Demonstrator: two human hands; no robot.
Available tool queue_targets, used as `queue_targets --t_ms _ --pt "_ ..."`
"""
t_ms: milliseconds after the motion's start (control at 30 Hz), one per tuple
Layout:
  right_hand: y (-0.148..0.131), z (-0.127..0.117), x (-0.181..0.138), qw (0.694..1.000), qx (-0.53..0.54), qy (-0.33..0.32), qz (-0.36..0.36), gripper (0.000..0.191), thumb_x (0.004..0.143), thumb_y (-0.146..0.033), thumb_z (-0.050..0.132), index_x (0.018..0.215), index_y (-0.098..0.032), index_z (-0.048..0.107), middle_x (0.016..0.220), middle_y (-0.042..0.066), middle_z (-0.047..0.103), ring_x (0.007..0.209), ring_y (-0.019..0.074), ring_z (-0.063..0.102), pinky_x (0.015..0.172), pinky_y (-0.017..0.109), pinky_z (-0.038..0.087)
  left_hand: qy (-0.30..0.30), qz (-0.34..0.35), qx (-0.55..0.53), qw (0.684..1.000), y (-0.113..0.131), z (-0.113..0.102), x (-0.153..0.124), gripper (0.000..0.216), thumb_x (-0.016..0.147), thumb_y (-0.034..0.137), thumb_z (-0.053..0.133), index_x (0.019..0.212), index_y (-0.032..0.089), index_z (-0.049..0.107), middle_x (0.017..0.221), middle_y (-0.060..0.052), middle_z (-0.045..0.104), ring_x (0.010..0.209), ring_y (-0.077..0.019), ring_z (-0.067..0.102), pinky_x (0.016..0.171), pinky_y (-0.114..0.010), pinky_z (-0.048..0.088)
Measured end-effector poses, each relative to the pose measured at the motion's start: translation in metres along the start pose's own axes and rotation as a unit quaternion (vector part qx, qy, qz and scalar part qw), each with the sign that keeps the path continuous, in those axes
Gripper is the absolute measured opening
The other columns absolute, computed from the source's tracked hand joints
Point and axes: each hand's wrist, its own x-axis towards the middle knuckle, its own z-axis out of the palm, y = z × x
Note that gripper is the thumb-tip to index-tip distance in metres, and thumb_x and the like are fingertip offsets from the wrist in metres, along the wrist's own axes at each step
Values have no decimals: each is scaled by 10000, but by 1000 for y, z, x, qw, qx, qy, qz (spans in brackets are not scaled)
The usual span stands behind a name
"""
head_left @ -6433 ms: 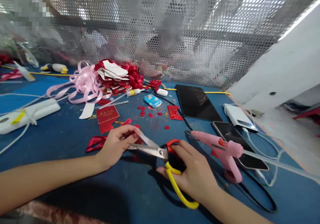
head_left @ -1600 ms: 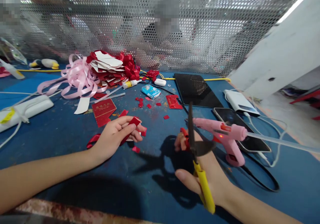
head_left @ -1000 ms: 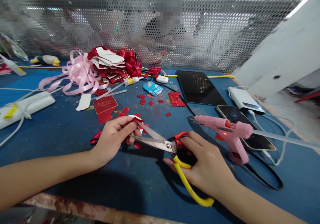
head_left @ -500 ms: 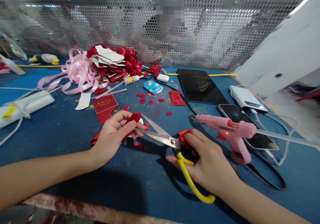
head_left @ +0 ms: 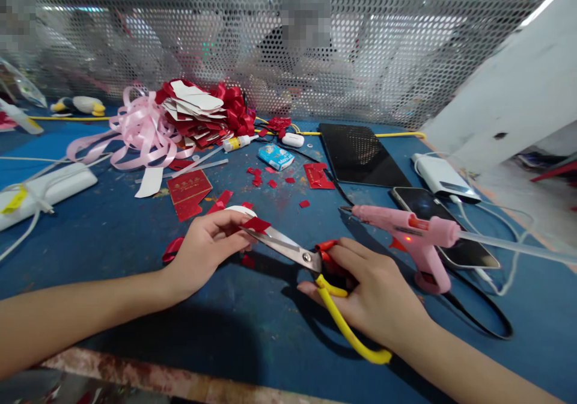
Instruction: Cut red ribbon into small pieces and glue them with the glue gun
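Observation:
My right hand (head_left: 374, 290) is wrapped round a pair of scissors (head_left: 293, 250) with a yellow handle and an orange-red covered grip. The blades point left and have come together. At their tips is a small piece of red ribbon (head_left: 256, 225), beside the fingertips of my left hand (head_left: 210, 241). My left fingers are closed in a pinch on the ribbon, partly hiding it. Just behind those fingers a white round piece (head_left: 243, 210) shows. Red ribbon scraps (head_left: 222, 201) lie on the table around the left hand.
A pink glue gun (head_left: 415, 229) with a lit red light stands on the right, near a phone (head_left: 419, 202), power bank (head_left: 444, 178) and black tablet (head_left: 360, 154). Behind are pink ribbon (head_left: 139, 130), stacked red and white pieces (head_left: 198, 106) and a metal mesh panel (head_left: 216, 37); a person sits beyond.
The scissor blades, apart before, have come together at the red ribbon. My left hand has shifted slightly, and the ribbon piece now lies lower, along the blade tips.

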Motion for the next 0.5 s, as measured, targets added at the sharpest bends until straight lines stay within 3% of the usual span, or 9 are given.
queue_targets --t_ms 200,500 --pt "0 0 0 1000 -12 -2 -6 442 782 -588 508 580 -198 461 591 6 478 469 99 409 446 231 319 4 6 25 1000 0 0 0 82 665 163 684 746 176 688 734 -6 673 631 -123 579 634 -232 479" --pt "2 1 -1 999 -38 3 -20 474 800 -602 471 550 -199 453 554 2 468 435 93 393 432 232 303 -3 3 23 1000 1 -1 0 63 690 150 692 737 193 690 613 42 595 573 -78 504 577 -167 425"
